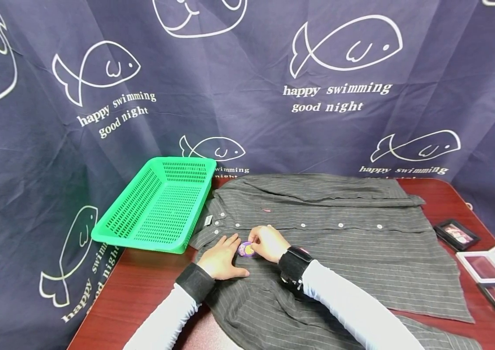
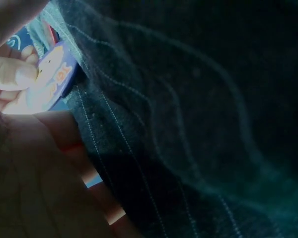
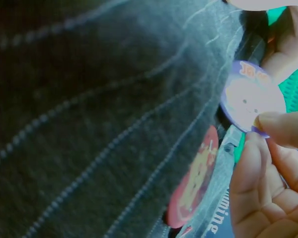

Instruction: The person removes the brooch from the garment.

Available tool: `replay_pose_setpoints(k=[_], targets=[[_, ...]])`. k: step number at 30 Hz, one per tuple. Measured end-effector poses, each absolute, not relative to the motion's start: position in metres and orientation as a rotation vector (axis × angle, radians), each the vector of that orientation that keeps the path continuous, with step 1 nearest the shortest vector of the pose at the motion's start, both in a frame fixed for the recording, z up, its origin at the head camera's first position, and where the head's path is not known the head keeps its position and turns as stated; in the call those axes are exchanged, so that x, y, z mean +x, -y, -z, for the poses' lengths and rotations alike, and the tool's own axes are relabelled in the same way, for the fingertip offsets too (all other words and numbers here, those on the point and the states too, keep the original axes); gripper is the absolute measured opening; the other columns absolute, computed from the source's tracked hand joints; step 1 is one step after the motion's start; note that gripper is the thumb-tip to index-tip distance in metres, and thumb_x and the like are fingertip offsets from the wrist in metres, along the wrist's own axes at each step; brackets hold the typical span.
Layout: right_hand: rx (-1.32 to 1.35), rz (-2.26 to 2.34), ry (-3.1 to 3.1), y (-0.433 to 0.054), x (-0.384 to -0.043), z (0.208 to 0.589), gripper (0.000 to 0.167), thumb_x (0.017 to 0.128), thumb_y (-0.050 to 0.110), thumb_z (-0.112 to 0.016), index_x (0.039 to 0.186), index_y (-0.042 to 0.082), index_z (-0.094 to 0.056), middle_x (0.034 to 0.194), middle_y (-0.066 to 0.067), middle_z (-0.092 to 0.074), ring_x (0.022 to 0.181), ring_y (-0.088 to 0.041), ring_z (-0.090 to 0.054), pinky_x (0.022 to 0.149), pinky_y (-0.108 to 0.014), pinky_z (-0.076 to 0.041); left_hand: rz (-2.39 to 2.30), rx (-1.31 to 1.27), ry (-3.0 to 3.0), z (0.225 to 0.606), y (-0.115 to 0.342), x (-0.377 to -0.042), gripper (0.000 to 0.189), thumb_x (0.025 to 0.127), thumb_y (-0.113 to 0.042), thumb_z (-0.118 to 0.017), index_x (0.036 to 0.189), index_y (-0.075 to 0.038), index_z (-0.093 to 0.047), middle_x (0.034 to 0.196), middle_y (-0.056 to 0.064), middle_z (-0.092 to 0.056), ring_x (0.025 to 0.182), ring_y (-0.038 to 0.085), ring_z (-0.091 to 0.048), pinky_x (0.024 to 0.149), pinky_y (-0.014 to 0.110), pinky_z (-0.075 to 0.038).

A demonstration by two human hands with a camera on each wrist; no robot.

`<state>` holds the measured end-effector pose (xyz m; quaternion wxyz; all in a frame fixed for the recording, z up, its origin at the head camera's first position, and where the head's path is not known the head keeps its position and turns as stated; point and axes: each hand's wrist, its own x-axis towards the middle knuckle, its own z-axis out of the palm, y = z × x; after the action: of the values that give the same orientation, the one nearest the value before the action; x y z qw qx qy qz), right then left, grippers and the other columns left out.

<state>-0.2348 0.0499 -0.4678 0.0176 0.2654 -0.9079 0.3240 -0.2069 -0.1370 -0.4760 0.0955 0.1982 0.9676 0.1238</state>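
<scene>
A dark grey pinstriped shirt lies spread with its collar to the left. My right hand pinches a round purple-rimmed pin badge between thumb and fingers, against the shirt's near front panel. In the right wrist view the thumb presses the lower rim of the badge, which carries a pale cartoon face. My left hand rests on the cloth just left of the badge, fingers extended and thumb spread. A red badge sits on the shirt near my right wrist, seen almost edge-on. The purple badge's back is hidden.
A green plastic basket stands beyond the collar at the left. On the right of the red-brown table are a small black-framed picture and white frames. A patterned dark curtain hangs behind.
</scene>
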Motion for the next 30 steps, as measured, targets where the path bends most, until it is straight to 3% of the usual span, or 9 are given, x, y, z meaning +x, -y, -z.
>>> replay_pose_setpoints(k=[8,10,13,16,17,30], targets=[[0.863,-1.016,2.786,-0.052,-0.231,0.466,0.009,0.076,0.003,-0.069,0.076,0.008,-0.063,0.074,0.0,-0.062,0.069,-0.013,-0.058,0.104,-0.065,-0.037,-0.366,0.583,-2.863,0.475,0.137,-0.207,0.093,0.074,-0.055,-0.076,0.144,-0.003,-0.046,0.154,0.012,-0.041,0.141,0.043,-0.036,0.106,0.057,-0.041],[0.873,-0.996,2.777,-0.052,-0.23,0.466,0.01,0.076,0.004,-0.07,0.077,0.01,-0.063,0.074,0.001,-0.061,0.069,-0.012,-0.058,0.101,-0.06,-0.042,-0.368,0.582,-2.861,0.475,0.137,-0.207,0.093,0.074,-0.055,-0.076,0.144,-0.003,-0.046,0.154,0.012,-0.041,0.141,0.043,-0.036,0.107,0.057,-0.041],[0.908,-0.934,2.752,-0.052,-0.228,0.467,0.012,0.075,0.005,-0.072,0.077,0.011,-0.062,0.074,0.002,-0.06,0.067,-0.01,-0.056,0.084,-0.04,-0.053,-0.372,0.581,-2.859,0.476,0.137,-0.208,0.092,0.074,-0.054,-0.076,0.144,-0.003,-0.046,0.155,0.012,-0.04,0.142,0.042,-0.036,0.107,0.057,-0.041],[0.962,-0.845,2.725,-0.052,-0.225,0.469,0.014,0.074,0.006,-0.073,0.076,0.012,-0.061,0.072,0.004,-0.057,0.064,-0.008,-0.053,0.061,-0.025,-0.046,-0.375,0.586,-2.863,0.476,0.137,-0.208,0.092,0.074,-0.054,-0.077,0.144,-0.003,-0.046,0.154,0.012,-0.04,0.142,0.042,-0.036,0.107,0.056,-0.041],[0.979,-0.817,2.717,-0.051,-0.224,0.469,0.014,0.073,0.006,-0.072,0.075,0.012,-0.06,0.072,0.004,-0.056,0.063,-0.007,-0.051,0.059,-0.022,-0.043,-0.374,0.588,-2.864,0.477,0.137,-0.208,0.092,0.074,-0.054,-0.077,0.144,-0.003,-0.046,0.154,0.012,-0.041,0.142,0.042,-0.036,0.107,0.055,-0.041],[1.141,-0.629,2.61,-0.052,-0.216,0.474,0.018,0.069,0.004,-0.07,0.07,0.014,-0.054,0.072,0.005,-0.051,0.06,-0.007,-0.046,0.056,-0.019,-0.039,-0.366,0.599,-2.858,0.476,0.138,-0.207,0.091,0.076,-0.053,-0.076,0.145,-0.003,-0.046,0.154,0.013,-0.04,0.141,0.043,-0.036,0.108,0.054,-0.04]])
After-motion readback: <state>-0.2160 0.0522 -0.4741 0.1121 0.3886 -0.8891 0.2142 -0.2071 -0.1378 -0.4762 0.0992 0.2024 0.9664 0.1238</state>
